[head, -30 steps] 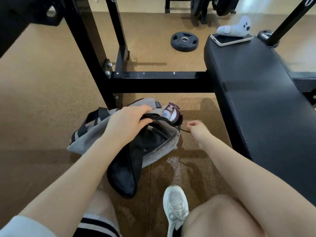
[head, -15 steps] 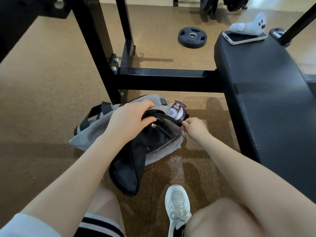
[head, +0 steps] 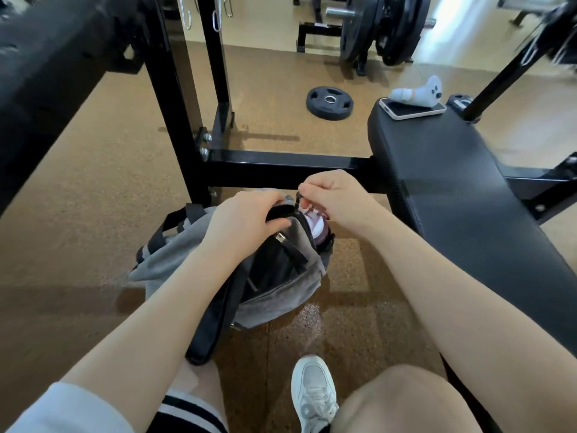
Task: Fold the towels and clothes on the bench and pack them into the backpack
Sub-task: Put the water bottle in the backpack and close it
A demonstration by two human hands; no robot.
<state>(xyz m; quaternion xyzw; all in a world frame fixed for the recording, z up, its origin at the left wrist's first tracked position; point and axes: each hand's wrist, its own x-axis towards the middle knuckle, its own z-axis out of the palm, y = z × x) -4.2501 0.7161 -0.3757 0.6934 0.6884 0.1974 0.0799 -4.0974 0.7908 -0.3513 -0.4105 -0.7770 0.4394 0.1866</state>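
Backpack (head: 274, 285) on floor, opening upward

Open floor (head: 93, 214) lies left of the backpack (head: 274, 285). Passage beyond it is blocked by the black crossbar (head: 281, 165) and upright post (head: 175, 120). The right side is bounded by the counter (head: 468, 198), just beside the backpack. A weight plate (head: 329, 103) lies farther off.

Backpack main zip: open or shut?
Open: the backpack gapes, dark interior showing; right hand pinches the zipper pull, left hand grips the rim.
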